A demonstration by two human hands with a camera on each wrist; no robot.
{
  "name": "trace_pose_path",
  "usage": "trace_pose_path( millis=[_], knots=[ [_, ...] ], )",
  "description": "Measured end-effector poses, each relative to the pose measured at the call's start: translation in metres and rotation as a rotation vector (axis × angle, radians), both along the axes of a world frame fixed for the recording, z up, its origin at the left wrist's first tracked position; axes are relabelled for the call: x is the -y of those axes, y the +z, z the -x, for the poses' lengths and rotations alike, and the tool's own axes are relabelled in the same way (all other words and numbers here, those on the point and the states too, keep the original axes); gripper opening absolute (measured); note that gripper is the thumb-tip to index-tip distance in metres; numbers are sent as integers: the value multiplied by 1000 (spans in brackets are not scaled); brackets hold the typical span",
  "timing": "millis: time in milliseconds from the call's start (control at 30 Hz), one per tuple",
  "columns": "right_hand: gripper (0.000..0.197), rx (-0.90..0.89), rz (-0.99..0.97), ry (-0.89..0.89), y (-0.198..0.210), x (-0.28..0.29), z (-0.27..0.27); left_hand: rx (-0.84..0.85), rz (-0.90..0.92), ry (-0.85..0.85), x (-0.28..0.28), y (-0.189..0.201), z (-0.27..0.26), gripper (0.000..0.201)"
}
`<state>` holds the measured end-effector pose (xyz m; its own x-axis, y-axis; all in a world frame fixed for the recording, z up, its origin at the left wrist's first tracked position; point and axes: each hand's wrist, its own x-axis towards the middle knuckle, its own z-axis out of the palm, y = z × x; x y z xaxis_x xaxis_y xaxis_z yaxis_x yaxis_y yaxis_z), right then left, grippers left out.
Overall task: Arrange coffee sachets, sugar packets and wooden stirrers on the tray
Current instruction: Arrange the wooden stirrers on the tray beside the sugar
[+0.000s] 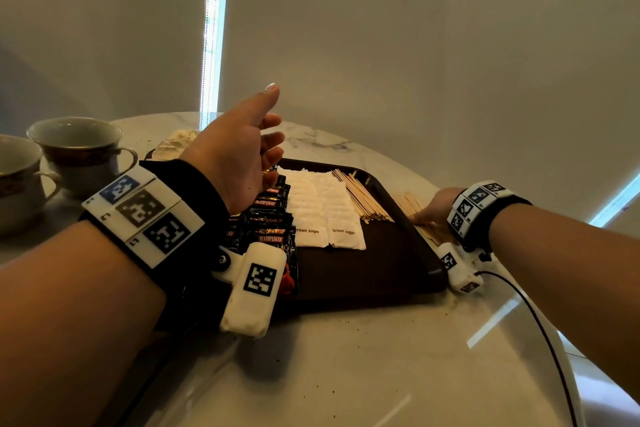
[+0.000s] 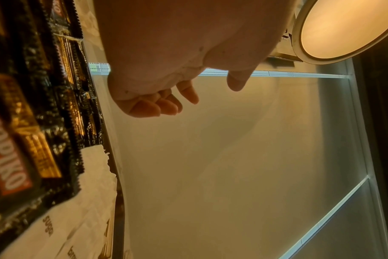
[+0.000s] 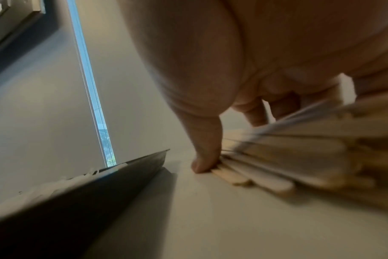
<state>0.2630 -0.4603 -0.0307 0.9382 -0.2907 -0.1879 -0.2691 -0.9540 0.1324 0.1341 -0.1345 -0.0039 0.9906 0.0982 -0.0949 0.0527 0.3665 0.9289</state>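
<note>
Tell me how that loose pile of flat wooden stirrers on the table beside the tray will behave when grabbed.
The pale flat wooden stirrers look thin and light, so probably stiff singly but easily snapped. They lie fanned and overlapping under the right hand, so they will likely slide apart and scatter rather than lift as one bundle. Being flat, they should not roll.

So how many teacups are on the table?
2. Both white porcelain teacups with gold bands stand on the marble table's left side, off the tray: one farther back, the other nearer, cut off by the picture's edge. More may sit outside the view.
</note>
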Motion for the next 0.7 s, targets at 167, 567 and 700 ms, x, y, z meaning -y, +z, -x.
trace_pose_path(
  millis=[167, 567, 700],
  knots=[
    [64, 12, 30, 42, -1, -5, -3, -1, 4, 8, -1, 0, -1, 46],
    [28, 205, -417, -91, 22, 6, 3, 4, 0, 7, 0, -1, -1, 44],
    [27, 262, -552, -88, 33, 3, 5, 4, -3, 5, 0, 1, 0, 46]
  ],
)
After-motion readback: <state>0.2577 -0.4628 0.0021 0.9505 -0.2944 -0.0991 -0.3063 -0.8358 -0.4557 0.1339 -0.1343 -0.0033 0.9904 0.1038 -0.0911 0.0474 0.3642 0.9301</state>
